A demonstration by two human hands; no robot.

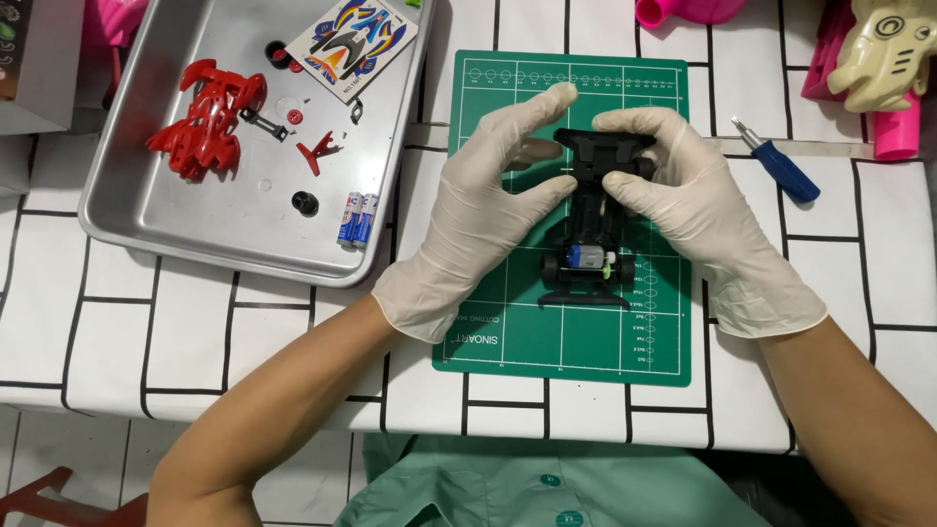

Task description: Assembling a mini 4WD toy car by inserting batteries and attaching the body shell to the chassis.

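Over the green cutting mat (517, 342), the black toy car chassis (590, 229) lies lengthwise away from the person (motor end nearest); left hand (488, 210) and right hand (683, 195) pinch its far end equally.

We see cream latex gloves on the left hand (485, 200) and right hand (683, 200), a black plastic toy car chassis (592, 220), a green gridded cutting mat (508, 332), a white surface (195, 322) with black brick lines, a red plastic car body shell (207, 119), and a blue-handled screwdriver (778, 161).
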